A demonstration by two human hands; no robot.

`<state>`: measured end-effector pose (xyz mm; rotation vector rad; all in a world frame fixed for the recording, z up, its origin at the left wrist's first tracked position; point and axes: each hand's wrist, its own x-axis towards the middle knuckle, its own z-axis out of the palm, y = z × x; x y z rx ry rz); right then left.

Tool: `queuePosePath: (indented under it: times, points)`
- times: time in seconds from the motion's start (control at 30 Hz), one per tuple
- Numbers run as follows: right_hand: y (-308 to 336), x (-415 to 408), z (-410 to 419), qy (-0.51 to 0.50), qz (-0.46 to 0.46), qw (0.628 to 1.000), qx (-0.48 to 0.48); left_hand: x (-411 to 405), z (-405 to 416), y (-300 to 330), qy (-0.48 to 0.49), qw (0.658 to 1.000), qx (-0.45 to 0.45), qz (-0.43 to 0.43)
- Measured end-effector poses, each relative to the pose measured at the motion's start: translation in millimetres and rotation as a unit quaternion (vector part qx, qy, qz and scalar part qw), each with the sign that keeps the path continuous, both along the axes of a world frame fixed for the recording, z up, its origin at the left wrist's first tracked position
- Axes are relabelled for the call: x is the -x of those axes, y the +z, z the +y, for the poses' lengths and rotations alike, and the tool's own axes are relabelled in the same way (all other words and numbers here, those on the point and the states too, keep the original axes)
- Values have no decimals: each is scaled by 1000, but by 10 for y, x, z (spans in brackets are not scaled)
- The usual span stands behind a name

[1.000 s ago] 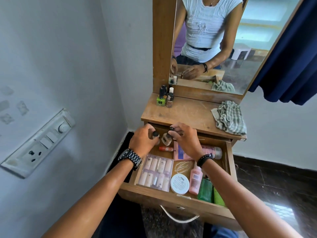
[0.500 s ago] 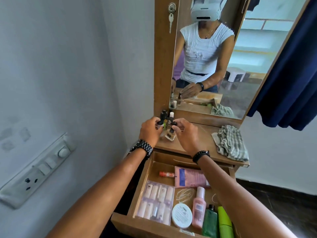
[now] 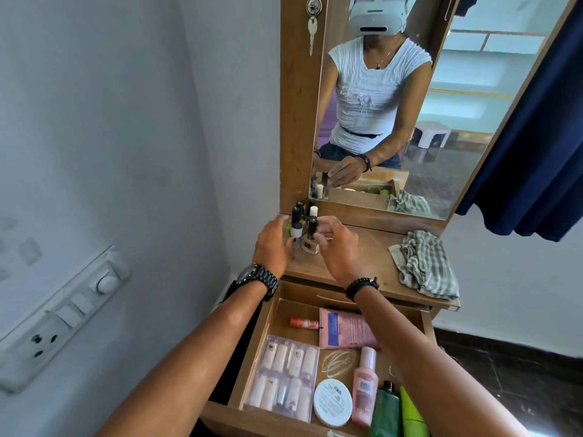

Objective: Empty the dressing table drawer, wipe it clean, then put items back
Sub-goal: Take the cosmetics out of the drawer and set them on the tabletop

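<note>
The wooden drawer (image 3: 259, 345) stands pulled open below the tabletop (image 3: 369, 263). It holds a red tube (image 3: 303, 322), a pink sachet (image 3: 342, 332), a clear pack of small vials (image 3: 284, 376), a white round jar (image 3: 332, 402), a pink bottle (image 3: 366, 384) and two green bottles (image 3: 386, 411). My left hand (image 3: 272, 246) grips a black-capped clear nail polish bottle (image 3: 296, 231) at the tabletop's back left. My right hand (image 3: 339, 249) pinches a beige nail polish bottle (image 3: 310, 245) beside it. Other small bottles (image 3: 313, 211) stand just behind.
A checked cloth (image 3: 422, 266) lies crumpled on the tabletop's right side. The mirror (image 3: 394, 105) rises behind, with a key (image 3: 311, 29) in the lock on its wooden frame. The wall's switch panel (image 3: 63, 313) is at left and a dark blue curtain (image 3: 536, 137) at right.
Both hands lifted out of the drawer with the two nail polish bottles and carried them up to the tabletop's back left, beside the bottles standing there.
</note>
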<state>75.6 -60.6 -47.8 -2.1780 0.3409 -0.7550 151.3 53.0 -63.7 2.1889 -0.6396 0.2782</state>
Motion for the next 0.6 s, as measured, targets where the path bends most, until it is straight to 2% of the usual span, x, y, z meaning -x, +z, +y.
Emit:
queuePosePath:
  times: [0.17,0.27,0.4,0.5,0.6]
  points:
    - [-74,267,57,-19,-32,999,-36,340,209,-59,3,999,47,-1]
    - [-241,542,148,2,-23,997,-72,623,312,-278,-26,997,47,55]
    - [-627,790,283,26,26,997,-66,822,373,-660,-69,989,-27,131]
    - [-873,867,342,54,111,992,-14,865,361,-790,-87,977,-132,145]
    - [-1038,891,325,81,192,976,69,901,309,-837,-98,968,-181,143]
